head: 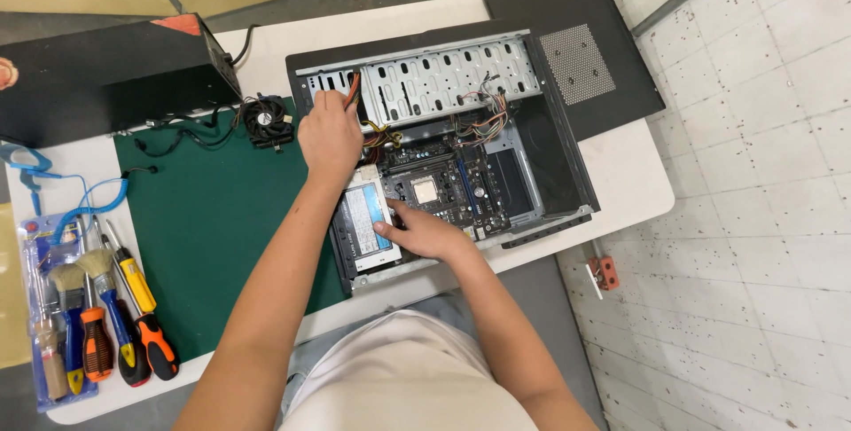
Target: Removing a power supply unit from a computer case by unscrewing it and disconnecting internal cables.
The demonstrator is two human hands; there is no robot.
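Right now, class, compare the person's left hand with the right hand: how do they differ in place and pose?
The left hand reaches far into the open computer case, closed around orange cables; the right hand stays near, resting fingers on the silver power supply. The left arm is stretched, the right bent. Both are bare and inside the case.

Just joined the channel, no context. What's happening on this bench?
A person is working inside an open desktop computer case lying on a white table. The left hand grips orange cables near the drive bays; the right hand rests on the power supply. A small fan sits on the green mat; screwdrivers lie nearby.
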